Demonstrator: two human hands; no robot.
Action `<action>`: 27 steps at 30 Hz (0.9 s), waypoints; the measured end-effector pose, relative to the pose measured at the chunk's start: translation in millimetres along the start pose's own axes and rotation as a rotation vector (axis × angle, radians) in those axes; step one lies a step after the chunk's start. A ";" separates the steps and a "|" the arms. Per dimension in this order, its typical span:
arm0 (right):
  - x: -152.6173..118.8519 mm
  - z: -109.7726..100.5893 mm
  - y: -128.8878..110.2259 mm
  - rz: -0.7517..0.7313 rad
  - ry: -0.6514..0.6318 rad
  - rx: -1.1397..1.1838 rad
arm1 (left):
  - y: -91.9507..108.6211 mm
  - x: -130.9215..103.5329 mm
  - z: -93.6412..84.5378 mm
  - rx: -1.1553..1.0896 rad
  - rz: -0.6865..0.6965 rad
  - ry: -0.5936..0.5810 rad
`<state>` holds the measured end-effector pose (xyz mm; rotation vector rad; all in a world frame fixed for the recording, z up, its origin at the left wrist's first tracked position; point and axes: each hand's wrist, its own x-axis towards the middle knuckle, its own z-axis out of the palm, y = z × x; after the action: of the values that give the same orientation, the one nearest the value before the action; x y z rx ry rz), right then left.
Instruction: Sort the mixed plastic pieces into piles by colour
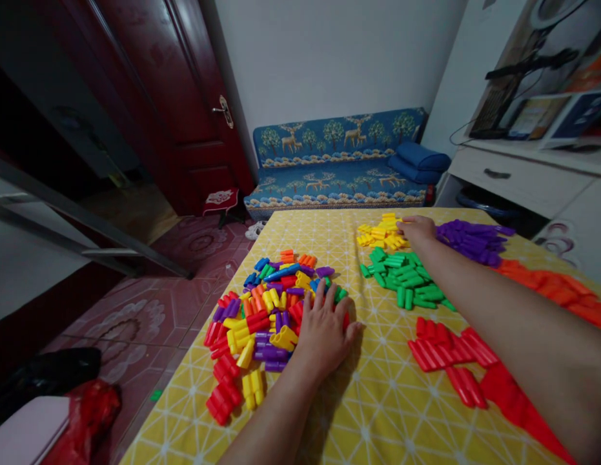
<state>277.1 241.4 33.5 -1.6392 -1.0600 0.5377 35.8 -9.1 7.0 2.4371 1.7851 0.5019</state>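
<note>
My left hand (pixel 324 332) lies palm down, fingers spread, on the right edge of a mixed pile of coloured plastic blocks (pixel 261 316) on the yellow tablecloth (pixel 377 400). Far across the table, my right hand (pixel 417 228) rests with curled fingers at the yellow block pile (pixel 381 234); whether it holds a block is hidden. Sorted piles lie around my right arm: green (pixel 407 279), purple (pixel 472 239), orange (pixel 554 284) and red (pixel 450 355).
A blue patterned sofa (pixel 336 165) stands beyond the table, with a dark red door (pixel 184 110) to its left. A white desk (pixel 523 174) with a monitor is on the right. A red bag (pixel 82 420) lies on the tiled floor at lower left.
</note>
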 end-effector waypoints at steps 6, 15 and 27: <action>-10.0 -5.4 -6.9 0.106 -0.007 0.040 | -0.2 -0.7 0.3 -0.001 0.003 0.016; -198.9 -37.9 -20.0 -0.145 -0.467 0.313 | -9.9 5.2 5.5 -0.054 0.083 0.074; -292.7 -38.4 24.6 -0.276 -0.364 0.211 | -11.7 -2.8 -1.8 -0.375 0.198 0.119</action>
<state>168.6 -28.2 -23.6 -1.2106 -1.4188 0.7521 23.8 -8.2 5.1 2.3629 1.3389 0.9241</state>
